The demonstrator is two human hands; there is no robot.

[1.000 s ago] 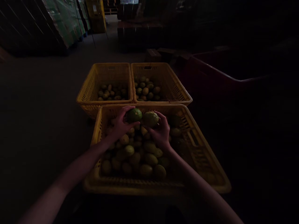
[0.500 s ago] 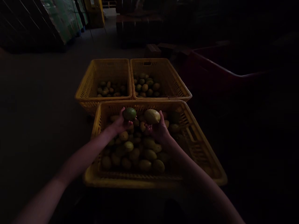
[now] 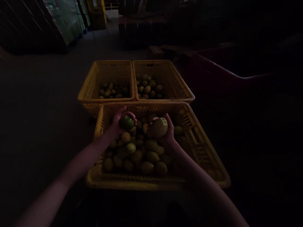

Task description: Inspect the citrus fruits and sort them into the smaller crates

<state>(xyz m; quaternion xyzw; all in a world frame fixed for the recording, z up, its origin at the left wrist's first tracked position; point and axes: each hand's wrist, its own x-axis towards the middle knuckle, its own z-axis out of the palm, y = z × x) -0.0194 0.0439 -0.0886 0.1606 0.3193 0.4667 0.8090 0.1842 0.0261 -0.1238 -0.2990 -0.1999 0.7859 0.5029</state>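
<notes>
Currently, fruit in left grip.

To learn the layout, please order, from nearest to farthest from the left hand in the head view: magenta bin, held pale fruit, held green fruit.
1. Held green fruit, in the left hand.
2. Held pale fruit, in the right hand.
3. Magenta bin, back right.

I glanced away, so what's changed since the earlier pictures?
Your left hand has moved left and nearer you, holding the dark green, roundish fruit; your right hand has moved right and nearer, holding the pale green, oval fruit, widening the gap. Neither fruit was let go. The three yellow plastic crates stayed put.
</notes>
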